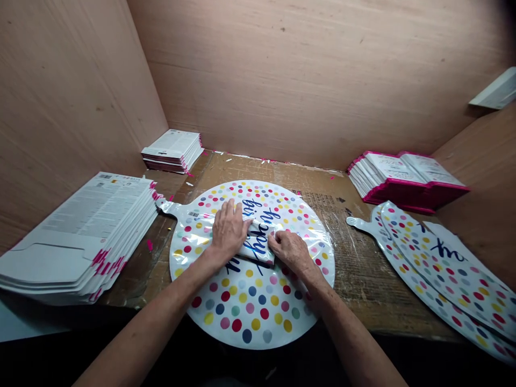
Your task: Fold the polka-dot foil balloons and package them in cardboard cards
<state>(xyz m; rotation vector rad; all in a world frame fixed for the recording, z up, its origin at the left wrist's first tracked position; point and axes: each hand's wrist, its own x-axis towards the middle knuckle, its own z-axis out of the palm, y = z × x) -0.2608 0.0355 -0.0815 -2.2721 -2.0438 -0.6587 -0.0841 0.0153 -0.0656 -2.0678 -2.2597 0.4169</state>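
Observation:
A flat round foil balloon (245,306) with coloured dots and dark blue lettering lies at the middle front, its neck pointing left. On top of it rests a folded piece of the same dotted, lettered foil (258,244). My left hand (229,228) presses flat on the left part of this folded piece, fingers stretched out. At its right end my right hand (289,248) has curled fingers pinching the edge. The undersides of both hands are hidden.
Stacked white cards (80,215) stand at the left, with a smaller stack (173,144) behind. Pink-edged packs (407,177) sit at the back right. More dotted balloons (443,269) overlap at the right. Wooden walls (282,75) enclose the cardboard-covered table (355,285).

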